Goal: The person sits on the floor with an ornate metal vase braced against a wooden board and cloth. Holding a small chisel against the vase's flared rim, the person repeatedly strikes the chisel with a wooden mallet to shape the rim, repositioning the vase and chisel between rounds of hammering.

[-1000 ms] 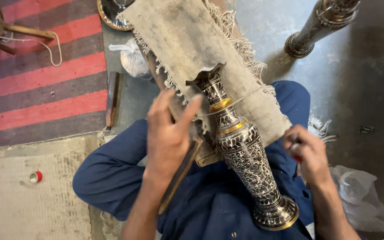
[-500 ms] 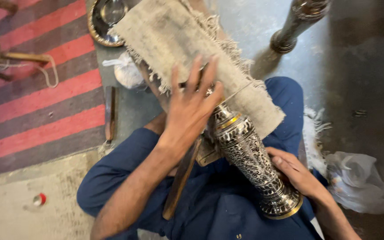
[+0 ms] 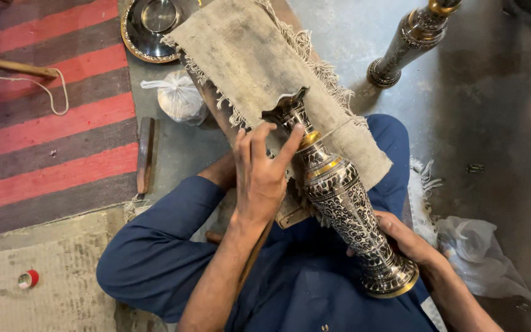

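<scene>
Left hand closed around vase neck; right hand cupping base. Keep steady on cloth.

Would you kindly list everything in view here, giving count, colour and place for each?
engraved vase: one, black, silver and gold, tilted across the lap on the cloth
cloth: one, grey-beige, fringed, draped over a plank ahead of the lap
second vase: one, same pattern, on the floor, top right
metal dish: one, dark with gold rim, top centre
white bag: one, beside the dish
wooden bar: one, brown, at the rug's edge
striped rug: one, red and grey, left
tape roll: one, red and white, bottom left
plastic bag: one, clear, right
left hand: on the vase's neck
right hand: gripping the vase near its base
</scene>
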